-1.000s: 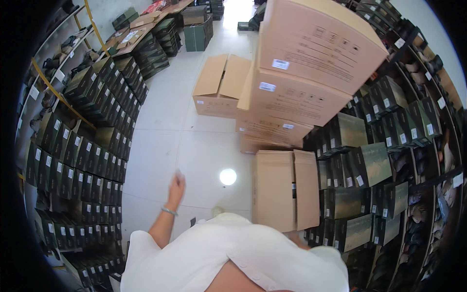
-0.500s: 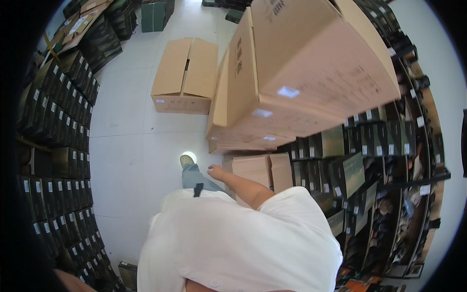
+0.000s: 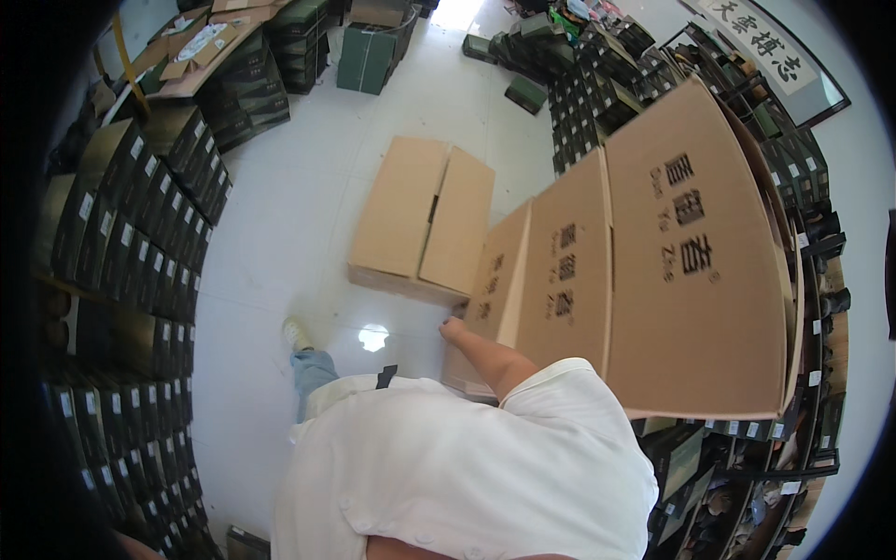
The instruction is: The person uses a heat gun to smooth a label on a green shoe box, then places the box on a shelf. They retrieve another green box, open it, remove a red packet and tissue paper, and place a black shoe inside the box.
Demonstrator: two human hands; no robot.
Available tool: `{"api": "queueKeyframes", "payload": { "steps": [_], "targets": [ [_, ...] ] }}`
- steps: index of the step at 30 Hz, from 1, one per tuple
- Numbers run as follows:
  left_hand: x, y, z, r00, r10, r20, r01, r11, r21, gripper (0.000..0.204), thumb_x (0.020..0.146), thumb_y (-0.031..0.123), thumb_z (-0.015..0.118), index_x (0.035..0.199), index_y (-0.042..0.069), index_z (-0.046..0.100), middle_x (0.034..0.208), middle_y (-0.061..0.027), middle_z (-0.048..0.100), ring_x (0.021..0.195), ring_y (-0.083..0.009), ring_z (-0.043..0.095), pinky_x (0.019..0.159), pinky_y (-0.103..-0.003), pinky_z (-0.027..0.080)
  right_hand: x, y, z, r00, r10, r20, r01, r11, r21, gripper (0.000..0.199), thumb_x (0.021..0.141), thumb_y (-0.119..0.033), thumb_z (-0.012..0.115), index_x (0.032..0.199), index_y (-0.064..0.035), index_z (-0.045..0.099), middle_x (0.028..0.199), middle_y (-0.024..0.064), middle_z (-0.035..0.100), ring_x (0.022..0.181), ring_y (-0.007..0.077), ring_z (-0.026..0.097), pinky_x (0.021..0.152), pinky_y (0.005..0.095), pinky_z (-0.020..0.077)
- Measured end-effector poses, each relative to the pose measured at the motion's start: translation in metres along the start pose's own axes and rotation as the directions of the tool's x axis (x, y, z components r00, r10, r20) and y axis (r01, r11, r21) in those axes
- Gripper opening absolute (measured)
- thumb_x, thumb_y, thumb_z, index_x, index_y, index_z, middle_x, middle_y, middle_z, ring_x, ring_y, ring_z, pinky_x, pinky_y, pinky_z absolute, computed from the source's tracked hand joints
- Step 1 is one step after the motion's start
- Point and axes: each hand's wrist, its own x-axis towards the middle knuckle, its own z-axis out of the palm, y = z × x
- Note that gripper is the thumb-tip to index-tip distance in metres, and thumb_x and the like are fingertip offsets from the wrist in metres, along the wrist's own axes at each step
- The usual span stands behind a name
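1. The person's right hand [image 3: 453, 329] reaches forward and rests against the near left edge of a tall stack of cardboard cartons [image 3: 644, 271]; its fingers lie against the cardboard, but whether they curl round the edge or only press on it cannot be told.
2. The left hand is out of sight, hidden below the white shirt [image 3: 467, 467], so the state of its fingers cannot be told.
3. The stack stands at the right of the aisle, right in front of the person, leaning toward the camera.
4. A single flat carton [image 3: 420, 219] lies on the white tiled floor [image 3: 280, 233] just to the far left of the stack.
5. Shelves of dark shoe boxes [image 3: 131, 233] line the left side, and more fill the right.
6. One shoe [image 3: 297, 333] shows on the floor, left of the hand.
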Motion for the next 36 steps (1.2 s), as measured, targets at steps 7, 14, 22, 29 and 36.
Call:
{"api": "queueKeyframes", "payload": {
  "steps": [7, 14, 22, 29, 36],
  "targets": [
    [-0.028, -0.12, -0.162, 0.999, 0.032, 0.01, -0.029, 0.979, -0.204, 0.024, 0.09, 0.001, 0.056, 0.114, -0.002, 0.059, 0.088, -0.0208, 0.067, 0.081, -0.0311, 0.069, 0.078, -0.044, 0.06, 0.078, -0.154, 0.013, 0.981, -0.14, 0.134, 0.156, 0.981, -0.117, 0.04, 0.082, -0.031, 0.055, 0.099, 0.0015, 0.07, 0.109, 0.0254, 0.066, 0.103, 0.0412, 0.063, 0.093, 0.0458, 0.0493],
    [-0.016, -0.208, -0.309, 0.996, 0.066, 0.061, -0.044, 0.951, -0.306, 0.025, 0.09, 0.0, 0.056, 0.114, -0.002, 0.059, 0.086, -0.0212, 0.067, 0.078, -0.0312, 0.069, 0.076, -0.045, 0.06, 0.145, -0.334, -0.044, 0.981, -0.116, 0.156, 0.072, 0.962, 0.264, 0.052, 0.081, -0.032, 0.062, 0.122, -0.0016, 0.065, 0.125, 0.0231, 0.062, 0.119, 0.0342, 0.059, 0.103, 0.0393, 0.0448],
    [-0.053, -0.289, -0.402, 0.941, 0.315, -0.126, -0.328, 0.751, -0.574, 0.026, 0.089, -0.001, 0.057, 0.114, -0.003, 0.059, 0.083, -0.0216, 0.067, 0.076, -0.0312, 0.069, 0.075, -0.045, 0.061, 0.312, -0.315, -0.08, 1.0, -0.019, 0.021, 0.013, 0.961, 0.278, 0.047, 0.082, -0.031, 0.064, 0.118, -0.0014, 0.067, 0.116, 0.0246, 0.066, 0.112, 0.0369, 0.062, 0.097, 0.0412, 0.0487],
    [-0.111, -0.627, -0.413, 0.767, -0.498, -0.405, -0.207, 0.406, -0.89, 0.035, 0.085, -0.002, 0.06, 0.12, 0.003, 0.056, 0.074, -0.0073, 0.066, 0.068, -0.0175, 0.068, 0.075, -0.034, 0.058, 0.452, -0.307, -0.134, 0.964, 0.04, 0.264, -0.051, 0.998, 0.035, 0.042, 0.084, -0.028, 0.056, 0.113, -0.0002, 0.068, 0.117, 0.0253, 0.065, 0.113, 0.0376, 0.061, 0.097, 0.0411, 0.048],
    [-0.456, -0.858, -0.403, -0.412, -0.911, -0.016, 0.89, -0.406, 0.208, 0.049, 0.091, 0.025, 0.064, 0.132, 0.001, 0.051, 0.111, -0.0096, 0.066, 0.091, -0.0127, 0.06, 0.082, -0.031, 0.048, 0.621, -0.32, -0.226, 0.965, 0.259, -0.04, -0.176, 0.756, 0.631, 0.029, 0.086, -0.019, 0.056, 0.107, -0.0002, 0.066, 0.098, 0.0171, 0.065, 0.092, 0.03, 0.061, 0.079, 0.0397, 0.0475]
  ]
}}
